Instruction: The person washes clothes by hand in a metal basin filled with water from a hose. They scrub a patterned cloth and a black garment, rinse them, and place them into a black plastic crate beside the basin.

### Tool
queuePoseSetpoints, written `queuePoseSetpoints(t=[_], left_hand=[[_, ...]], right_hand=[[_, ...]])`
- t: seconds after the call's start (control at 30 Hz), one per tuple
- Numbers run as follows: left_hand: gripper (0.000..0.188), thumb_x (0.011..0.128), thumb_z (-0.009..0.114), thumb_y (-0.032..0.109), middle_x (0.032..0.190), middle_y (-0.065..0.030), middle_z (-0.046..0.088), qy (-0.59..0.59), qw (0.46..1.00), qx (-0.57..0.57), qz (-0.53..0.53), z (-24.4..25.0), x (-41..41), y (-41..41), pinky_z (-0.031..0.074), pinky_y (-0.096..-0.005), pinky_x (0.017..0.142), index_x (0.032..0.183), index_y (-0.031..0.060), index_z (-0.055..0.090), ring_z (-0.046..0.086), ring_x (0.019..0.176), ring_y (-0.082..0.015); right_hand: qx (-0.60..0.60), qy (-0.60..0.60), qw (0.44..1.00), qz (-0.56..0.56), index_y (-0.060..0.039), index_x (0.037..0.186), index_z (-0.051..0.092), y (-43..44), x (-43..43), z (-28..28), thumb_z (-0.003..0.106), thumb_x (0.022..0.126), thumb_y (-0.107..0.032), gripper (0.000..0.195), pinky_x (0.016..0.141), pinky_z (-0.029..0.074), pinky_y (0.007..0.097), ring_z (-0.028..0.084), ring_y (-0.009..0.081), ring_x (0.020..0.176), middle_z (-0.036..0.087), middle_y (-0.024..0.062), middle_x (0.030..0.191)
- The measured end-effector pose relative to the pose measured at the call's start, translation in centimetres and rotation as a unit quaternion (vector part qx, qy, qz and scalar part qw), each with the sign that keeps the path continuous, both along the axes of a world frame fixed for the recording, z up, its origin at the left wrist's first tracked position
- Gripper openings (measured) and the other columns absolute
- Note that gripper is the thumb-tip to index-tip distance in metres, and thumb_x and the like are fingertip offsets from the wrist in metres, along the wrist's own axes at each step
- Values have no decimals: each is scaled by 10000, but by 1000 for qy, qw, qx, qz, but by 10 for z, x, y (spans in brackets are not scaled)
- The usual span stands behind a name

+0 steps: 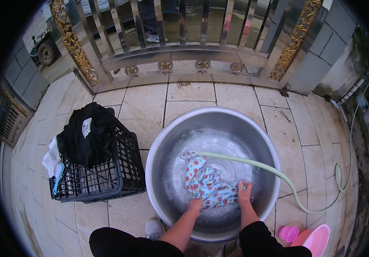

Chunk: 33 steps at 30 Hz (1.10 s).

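A wide metal basin (154, 167) stands on the tiles before me with shallow, slightly foamy water in it. In the water lies a light blue cloth (215, 189) printed with red and yellow spots, bunched and wet. My left hand (196, 203) grips its lower left edge. On the right side, my right hand (244, 191) pinches the cloth's other end between thumb and fingers. A pale green hose (245, 160) comes over the basin's right rim, and its end is by the top of the cloth.
Left of the basin, an upturned black plastic crate (129, 160) bears dark clothing (86, 138), a white cloth (52, 157) and a blue-handled brush (58, 180). A pink cup (288, 233) and pink basin (313, 239) stand lower right. A metal gate (184, 56) closes the far side; a person's shoe (154, 38) shows beyond.
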<state>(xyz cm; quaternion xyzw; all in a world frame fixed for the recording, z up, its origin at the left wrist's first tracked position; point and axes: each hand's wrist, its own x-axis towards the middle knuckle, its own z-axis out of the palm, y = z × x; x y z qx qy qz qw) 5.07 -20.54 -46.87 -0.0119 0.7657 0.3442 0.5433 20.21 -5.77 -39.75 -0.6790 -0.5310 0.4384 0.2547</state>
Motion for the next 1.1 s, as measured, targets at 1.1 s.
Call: queuePoseSetpoints(t=[1.1], left_hand=[[457, 809, 578, 335, 1042, -125, 532, -100, 978, 94, 155, 9, -8, -1, 414, -514, 730, 1156, 72, 441, 515, 967, -300]], right_hand=[[-18, -108, 993, 51, -36, 1040, 481, -22, -3, -29, 672, 683, -427, 562, 817, 409, 415, 552, 319, 898, 574, 176, 939]])
